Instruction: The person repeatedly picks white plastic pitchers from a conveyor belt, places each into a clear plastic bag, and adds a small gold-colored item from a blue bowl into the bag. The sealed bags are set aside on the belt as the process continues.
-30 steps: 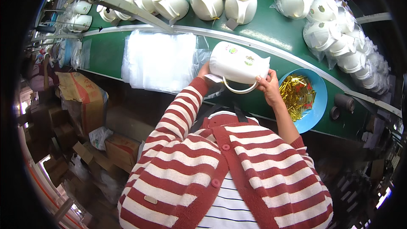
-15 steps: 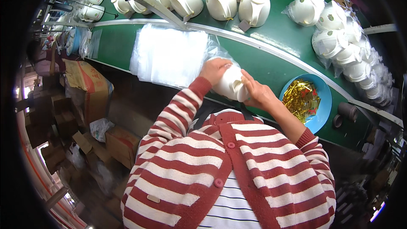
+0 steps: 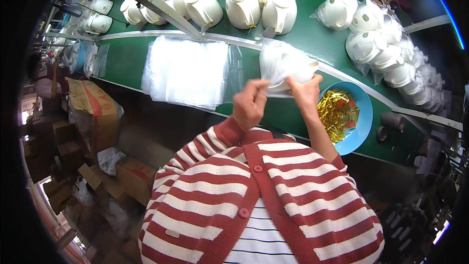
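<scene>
The white kettle (image 3: pixel 288 66) held over the near edge of the green belt (image 3: pixel 312 36) is veiled by a clear plastic bag, its handle and base behind the left hand (image 3: pixel 250 102) and right hand (image 3: pixel 305 93). Bagged kettles (image 3: pixel 391 54) at the belt's right end blur together, perhaps stacked.

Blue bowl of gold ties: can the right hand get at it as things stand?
Probably yes, once freed: the blue bowl sits open just beside the right hand, nothing between them, but both hands grip the bagged white kettle.
</scene>
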`<state>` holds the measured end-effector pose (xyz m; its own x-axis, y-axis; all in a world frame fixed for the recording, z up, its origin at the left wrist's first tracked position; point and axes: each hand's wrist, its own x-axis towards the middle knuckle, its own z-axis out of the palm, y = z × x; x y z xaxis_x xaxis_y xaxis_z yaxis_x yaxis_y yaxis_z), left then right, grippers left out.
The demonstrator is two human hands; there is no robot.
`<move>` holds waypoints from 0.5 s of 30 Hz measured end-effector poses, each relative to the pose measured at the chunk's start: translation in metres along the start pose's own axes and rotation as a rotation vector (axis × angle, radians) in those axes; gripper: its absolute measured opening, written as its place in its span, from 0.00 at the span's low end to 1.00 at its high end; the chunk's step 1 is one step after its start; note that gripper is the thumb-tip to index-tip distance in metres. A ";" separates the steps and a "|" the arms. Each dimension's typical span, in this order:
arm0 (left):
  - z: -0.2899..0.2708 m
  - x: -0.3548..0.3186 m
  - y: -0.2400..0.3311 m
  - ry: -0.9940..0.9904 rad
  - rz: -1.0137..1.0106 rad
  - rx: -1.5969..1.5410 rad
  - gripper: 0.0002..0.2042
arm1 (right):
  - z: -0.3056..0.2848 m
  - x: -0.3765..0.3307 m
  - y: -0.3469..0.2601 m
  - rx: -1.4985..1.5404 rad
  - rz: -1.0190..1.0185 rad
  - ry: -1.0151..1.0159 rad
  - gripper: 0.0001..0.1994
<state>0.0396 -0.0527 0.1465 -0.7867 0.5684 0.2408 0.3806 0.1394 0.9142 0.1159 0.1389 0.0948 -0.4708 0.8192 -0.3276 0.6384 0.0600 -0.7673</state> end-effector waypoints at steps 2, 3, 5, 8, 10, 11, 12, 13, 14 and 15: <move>-0.002 0.029 -0.002 0.148 -0.078 -0.071 0.08 | -0.020 -0.029 -0.034 -0.221 -0.221 0.050 0.42; -0.006 0.041 -0.002 0.189 -0.097 -0.102 0.09 | -0.027 -0.035 -0.041 -0.286 -0.262 0.038 0.39; -0.009 0.050 -0.013 0.142 -0.094 -0.075 0.09 | -0.038 -0.036 -0.035 -0.414 -0.348 0.005 0.35; -0.014 0.067 -0.020 0.094 -0.135 0.038 0.08 | -0.055 -0.028 -0.012 -0.506 -0.359 -0.113 0.27; -0.017 0.073 -0.031 0.080 -0.098 0.092 0.08 | -0.058 -0.027 -0.010 -0.554 -0.323 -0.157 0.19; -0.018 0.075 -0.036 0.074 -0.080 0.119 0.08 | -0.057 -0.023 -0.010 -0.596 -0.310 -0.137 0.18; -0.020 0.076 -0.032 0.046 -0.027 0.151 0.09 | -0.054 -0.020 -0.008 -0.637 -0.290 -0.116 0.18; -0.021 0.076 -0.034 0.039 -0.021 0.173 0.09 | -0.053 -0.017 -0.006 -0.679 -0.271 -0.095 0.17; -0.022 0.076 -0.036 0.032 -0.016 0.195 0.09 | -0.057 -0.011 -0.003 -0.665 -0.255 -0.053 0.17; -0.026 0.080 -0.038 0.030 -0.007 0.219 0.09 | -0.065 -0.003 -0.001 -0.649 -0.246 -0.010 0.17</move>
<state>-0.0501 -0.0336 0.1395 -0.8025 0.5430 0.2470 0.4688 0.3179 0.8241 0.1562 0.1733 0.1321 -0.6518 0.7332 -0.1938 0.7463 0.5746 -0.3360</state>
